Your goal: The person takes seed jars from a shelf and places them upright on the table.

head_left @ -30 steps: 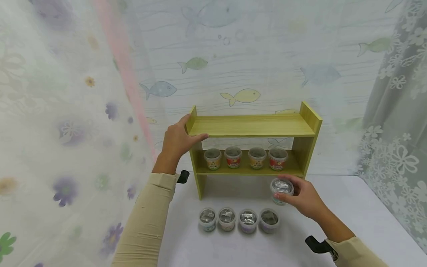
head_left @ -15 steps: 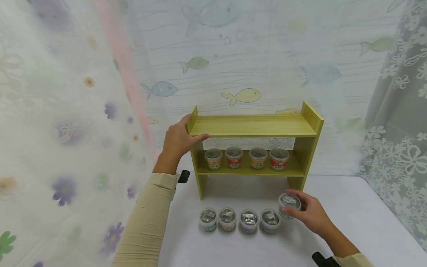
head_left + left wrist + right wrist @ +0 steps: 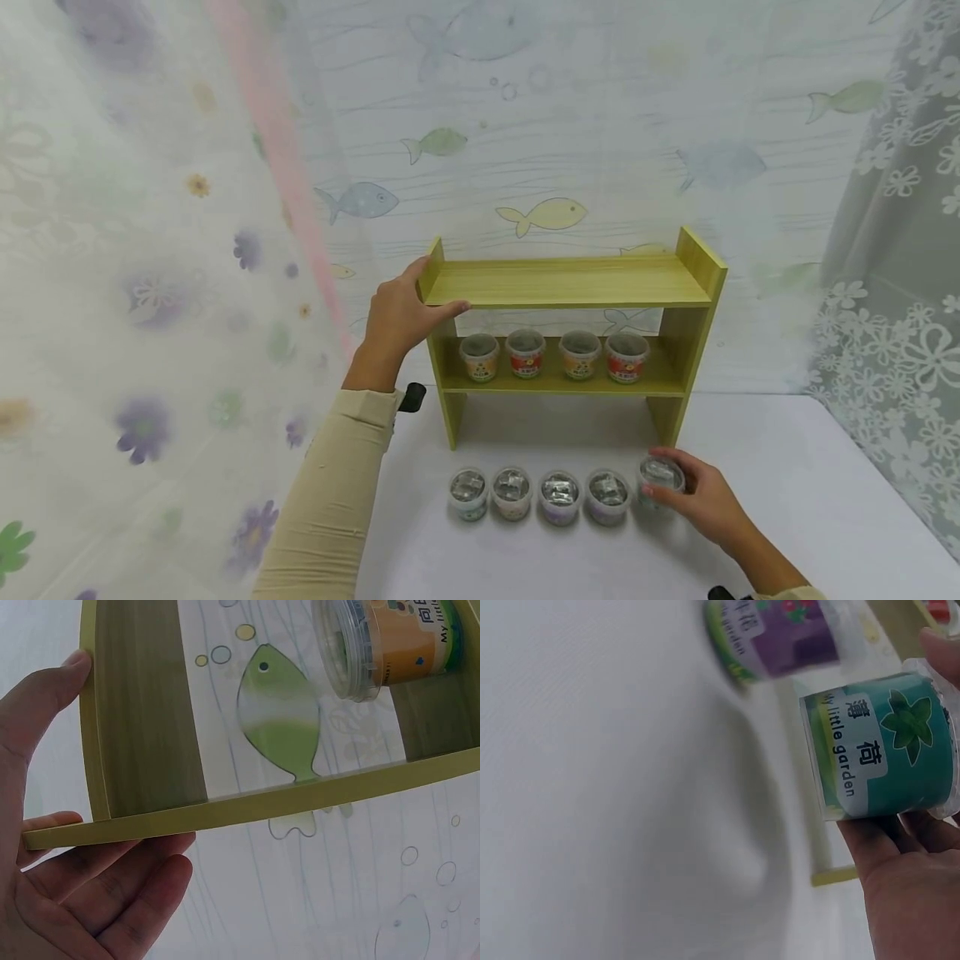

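Note:
My left hand grips the top left corner of a yellow-green wooden shelf. In the left wrist view, its thumb lies against the side panel and its fingers reach past the top board. My right hand holds a lidded plastic cup between thumb and fingers, close over the table at the right end of a row of similar cups. The right wrist view shows that cup's teal label with a green leaf and "My little garden". Beside it is a purple-labelled cup.
Several foil-topped cups stand in a row on the white table in front of the shelf. On the middle board stand several cups with orange and red labels. Behind hangs a fish-patterned curtain.
My right hand has carried the teal cup from near the shelf's front, rightward and down toward the viewer, to the row's right end. The left hand stays on the shelf.

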Motion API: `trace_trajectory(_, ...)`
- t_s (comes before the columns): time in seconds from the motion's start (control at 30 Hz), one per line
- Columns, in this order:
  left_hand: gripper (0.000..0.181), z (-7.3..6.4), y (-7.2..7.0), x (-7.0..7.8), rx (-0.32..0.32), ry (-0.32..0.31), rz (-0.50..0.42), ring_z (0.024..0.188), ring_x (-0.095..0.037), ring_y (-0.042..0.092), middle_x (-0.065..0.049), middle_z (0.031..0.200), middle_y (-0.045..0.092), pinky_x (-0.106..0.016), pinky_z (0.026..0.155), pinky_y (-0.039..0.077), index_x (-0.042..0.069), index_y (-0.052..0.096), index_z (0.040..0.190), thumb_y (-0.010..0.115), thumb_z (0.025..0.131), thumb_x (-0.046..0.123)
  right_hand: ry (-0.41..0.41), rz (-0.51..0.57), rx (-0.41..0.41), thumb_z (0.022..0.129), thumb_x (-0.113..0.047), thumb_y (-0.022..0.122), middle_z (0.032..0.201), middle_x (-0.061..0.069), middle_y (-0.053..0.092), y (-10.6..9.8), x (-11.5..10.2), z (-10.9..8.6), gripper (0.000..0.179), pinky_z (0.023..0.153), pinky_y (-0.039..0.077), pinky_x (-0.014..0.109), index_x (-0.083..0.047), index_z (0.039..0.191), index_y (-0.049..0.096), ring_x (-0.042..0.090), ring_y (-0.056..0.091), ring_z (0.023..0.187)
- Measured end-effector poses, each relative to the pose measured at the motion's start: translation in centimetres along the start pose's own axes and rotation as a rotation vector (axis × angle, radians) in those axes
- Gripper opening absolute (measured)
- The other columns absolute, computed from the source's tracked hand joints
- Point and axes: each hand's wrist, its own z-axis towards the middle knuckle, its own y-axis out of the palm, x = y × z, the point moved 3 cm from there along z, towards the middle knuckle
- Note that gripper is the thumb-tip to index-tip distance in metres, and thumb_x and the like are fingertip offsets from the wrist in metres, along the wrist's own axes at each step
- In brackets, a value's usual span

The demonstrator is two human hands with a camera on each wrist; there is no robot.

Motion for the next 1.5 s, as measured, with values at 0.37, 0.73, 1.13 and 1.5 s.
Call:
trace_trajectory(0.37,0.104,0.0,0.4,-0.1,0.004,-0.001,-0.015,0.099,-0.03,0.068,-0.015,0.132,0.068,-0.045,0.08,0.056,0.017,0.044,0.158,0.081,0.077,0.069,-0.019,0.039,0.008,0.084,-0.026,0.088,0.138,0.019,0.064,0.9,1.5,-0.1,0.063,0.087,0.051,0.015,-0.006,0.138,0.062,-0.011,0.058,0.108)
trace_trajectory(0.73,0.104,0.0,0.3,0.0,0.006,0.003,-0.007,0.098,-0.03,0.067,-0.015,0.13,0.07,-0.045,0.08,0.056,0.016,0.044,0.158,0.081,0.077,0.068,-0.031,0.039,0.007,0.085,-0.027,0.087,0.142,0.017,0.063,1.2,2.3,-0.1,0.064,0.09,0.048,0.012,-0.006,0.139,0.062,-0.016,0.053,0.113)
trace_trajectory(1.13,0.104,0.0,0.2,0.0,0.013,-0.001,-0.002,0.093,-0.028,0.066,-0.015,0.129,0.07,-0.043,0.077,0.055,0.016,0.044,0.158,0.082,0.077,0.068,-0.018,0.06,-0.009,0.084,-0.026,0.088,0.143,0.017,0.061,1.5,2.3,-0.3,0.066,0.091,0.048,0.012,-0.007,0.141,0.06,-0.014,0.054,0.114)
trace_trajectory(1.5,0.104,0.1,0.2,-0.2,0.018,0.002,-0.002,0.095,-0.029,0.066,-0.015,0.129,0.07,-0.044,0.077,0.055,0.016,0.044,0.158,0.082,0.077,0.068,-0.047,0.058,-0.006,0.083,-0.023,0.089,0.14,0.017,0.063,1.5,2.4,-0.2,0.066,0.086,0.052,0.017,-0.006,0.14,0.06,-0.008,0.059,0.109)
